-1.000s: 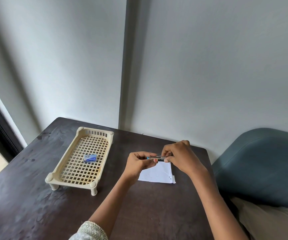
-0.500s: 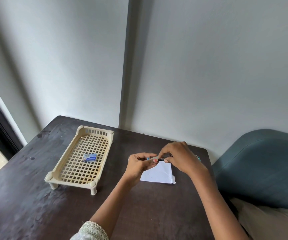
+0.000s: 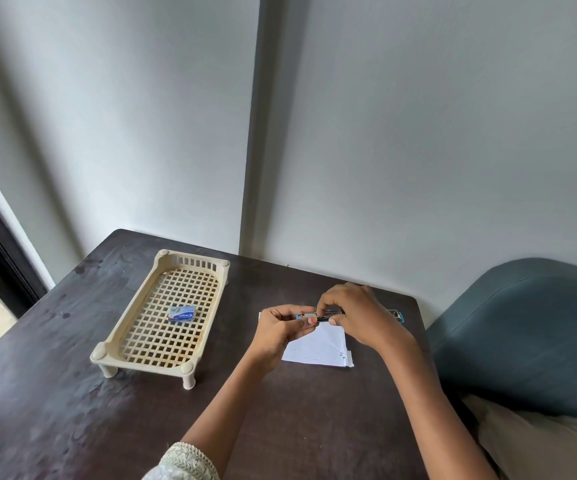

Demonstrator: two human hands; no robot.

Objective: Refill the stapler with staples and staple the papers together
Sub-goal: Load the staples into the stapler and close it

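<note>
Both hands hold the stapler (image 3: 320, 316) above the dark table (image 3: 72, 410), over the far edge of the papers (image 3: 318, 348). The left hand (image 3: 280, 332) pinches its left end; the right hand (image 3: 358, 315) closes over its top and right part, with a blue-tipped metal piece (image 3: 397, 314) protruding beyond it. The staple box (image 3: 182, 313) lies inside the cream lattice tray (image 3: 134, 327), well apart to the left.
</note>
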